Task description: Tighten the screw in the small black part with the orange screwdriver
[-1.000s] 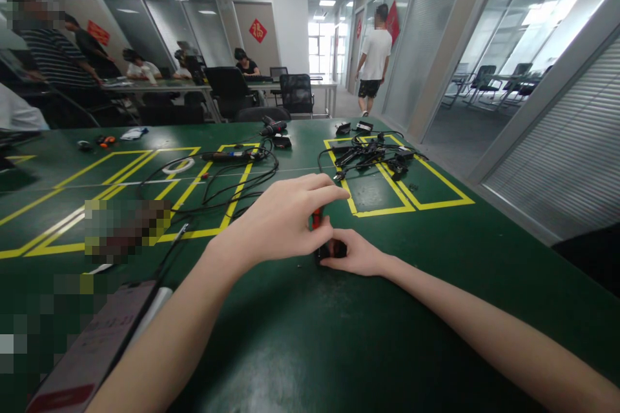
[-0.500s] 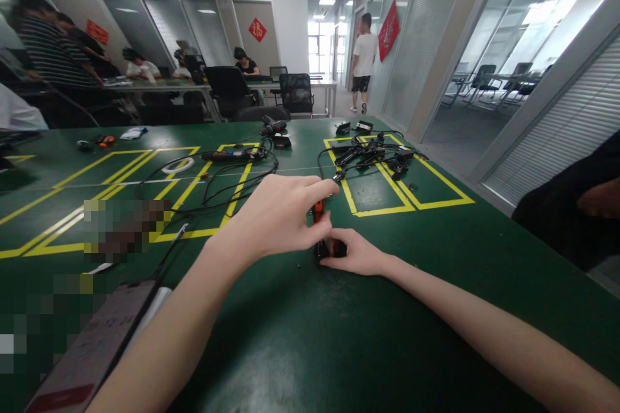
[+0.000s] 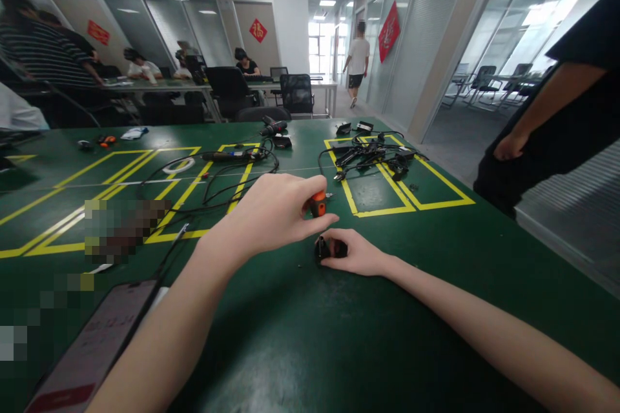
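- The left hand (image 3: pixel 274 210) is closed around an orange-and-black tool (image 3: pixel 318 204), held just above the counter (image 3: pixel 416 348); a short metal tip shows beyond the fingers, to the right.
- The right hand (image 3: pixel 356 253) pinches a small black part (image 3: pixel 321 250) between thumb and fingers, low at the counter surface. The part's exact shape is hard to tell, as the fingers cover some of it.
- The two hands are near each other but apart, the left one higher and the tool above the black part.
- A tiny dark piece (image 3: pixel 299 265) lies on the counter, just left of the black part.
- Beyond the hands, to the right, a tangle of black cables and parts (image 3: pixel 363 153) lies across rectangles of yellow tape (image 3: pixel 387 211), with small loose bits (image 3: pixel 413 187) near it.
- Farther left are a slim dark tool (image 3: pixel 232 156) with a cable, a white ring (image 3: pixel 178 166) and a drill-like tool (image 3: pixel 274 126) beside a black block (image 3: pixel 281 141).
- A phone (image 3: pixel 104 335) with a lit screen lies at the near left, partly behind the left forearm.
- A person in dark clothes (image 3: pixel 557 122) stands by the right edge of the counter; another in a white shirt (image 3: pixel 358 58) is in the corridor.
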Available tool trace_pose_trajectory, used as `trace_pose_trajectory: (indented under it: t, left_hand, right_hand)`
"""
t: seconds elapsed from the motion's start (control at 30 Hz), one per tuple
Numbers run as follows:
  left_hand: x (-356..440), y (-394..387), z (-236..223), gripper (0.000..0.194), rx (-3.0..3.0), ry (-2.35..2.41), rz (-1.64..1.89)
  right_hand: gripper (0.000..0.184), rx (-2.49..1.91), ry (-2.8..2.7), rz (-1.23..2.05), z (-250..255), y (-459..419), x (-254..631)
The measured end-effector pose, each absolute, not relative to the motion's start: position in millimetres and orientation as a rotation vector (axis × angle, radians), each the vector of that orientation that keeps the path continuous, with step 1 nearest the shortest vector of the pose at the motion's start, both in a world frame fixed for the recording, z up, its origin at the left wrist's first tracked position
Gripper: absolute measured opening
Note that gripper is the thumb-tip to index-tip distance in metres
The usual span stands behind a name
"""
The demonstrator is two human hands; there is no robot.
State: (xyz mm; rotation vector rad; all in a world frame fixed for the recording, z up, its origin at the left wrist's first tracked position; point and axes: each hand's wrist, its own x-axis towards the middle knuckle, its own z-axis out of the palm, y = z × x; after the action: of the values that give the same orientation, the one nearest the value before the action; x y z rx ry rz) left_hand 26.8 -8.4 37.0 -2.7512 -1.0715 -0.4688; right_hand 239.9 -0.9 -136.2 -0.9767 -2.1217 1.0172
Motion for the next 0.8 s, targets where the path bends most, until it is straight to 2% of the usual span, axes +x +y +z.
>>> trace_pose_trajectory:
  t: [0.13, 0.27, 0.37, 0.6, 0.7, 0.8]
  left_hand:
    - [26.2, -5.7, 35.1, 0.041, -2.657, -1.106, -0.472]
    - [24.9, -8.9, 37.8, 0.019, -2.791, -1.046, -0.559]
    - [24.7, -11.3, 40.1, 0.027, -2.909, -0.989, -0.616]
    - [25.1, -8.9, 37.7, 0.03, -2.791, -1.087, -0.557]
    - [25.9, -9.7, 37.7, 0.021, -2.801, -1.056, -0.556]
    - [26.8, -11.1, 38.6, 0.023, -2.88, -1.0, -0.574]
  right_hand:
    - [0.036, -0.986, -2.125, 1.007, -135.0, -1.6, 239.6]
    - [0.034, -0.957, -2.127, 1.005, -134.8, -1.5, 239.6]
    - [0.033, -0.943, -2.131, 0.994, -135.4, -0.8, 240.0]
    - [0.035, -0.963, -2.129, 0.999, -135.5, -0.2, 239.5]
    - [0.035, -0.963, -2.138, 0.996, -134.2, -0.5, 239.1]
    - [0.034, -0.977, -2.136, 1.004, -133.3, -1.0, 238.8]
